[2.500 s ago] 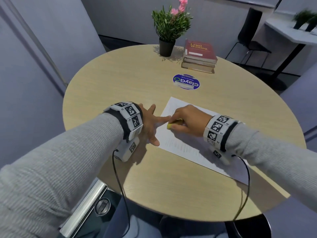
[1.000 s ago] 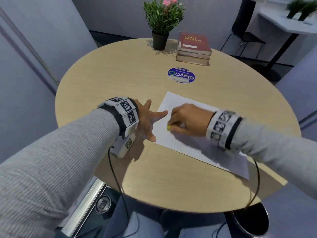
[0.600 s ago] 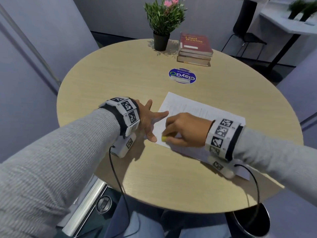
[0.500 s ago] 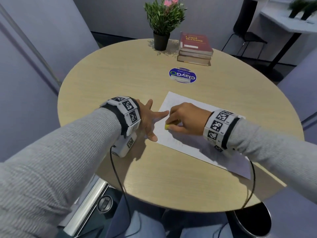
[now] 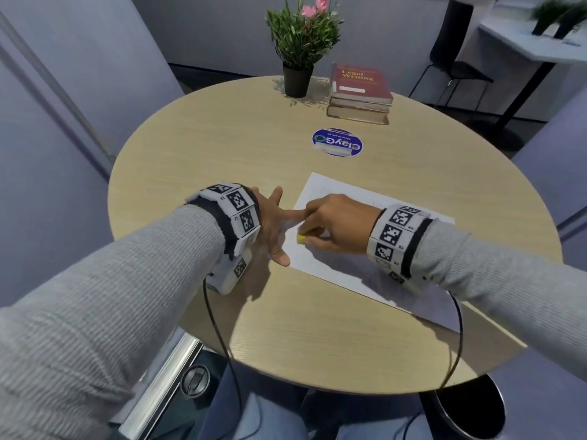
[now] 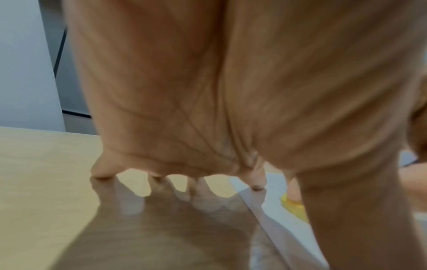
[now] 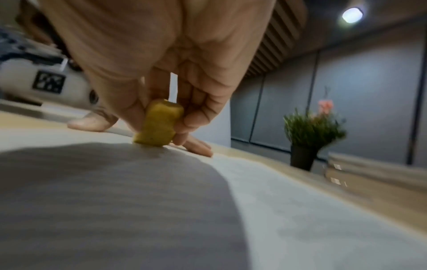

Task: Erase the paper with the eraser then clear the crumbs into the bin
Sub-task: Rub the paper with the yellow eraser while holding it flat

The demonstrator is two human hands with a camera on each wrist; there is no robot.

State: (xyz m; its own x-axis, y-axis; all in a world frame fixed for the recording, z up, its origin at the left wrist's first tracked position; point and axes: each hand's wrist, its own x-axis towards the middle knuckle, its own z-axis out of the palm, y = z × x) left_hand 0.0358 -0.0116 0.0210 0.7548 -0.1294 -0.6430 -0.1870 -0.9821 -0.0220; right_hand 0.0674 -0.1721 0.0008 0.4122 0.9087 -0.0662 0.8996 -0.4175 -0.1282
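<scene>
Round, pale-wood bench (image 5: 222,147), and here's what sits on it: white paper (image 5: 343,265) at centre, potted plant (image 5: 297,81) at twelve o'clock, stack of books (image 5: 360,93) just beside it at one o'clock, blue round sticker (image 5: 337,142) between books and paper. Left grip (image 5: 273,223) presses spread fingers at the paper's nine o'clock edge.

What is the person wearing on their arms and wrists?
Both arms have grey ribbed sleeves. Each wrist wears a band of white square blocks printed with black-and-white patterned tags, backed by a black strap: one by the left hand, one by the right hand. A small white camera box hangs under the left wrist. A thin black cable trails from each wrist. The hands are bare.
</scene>
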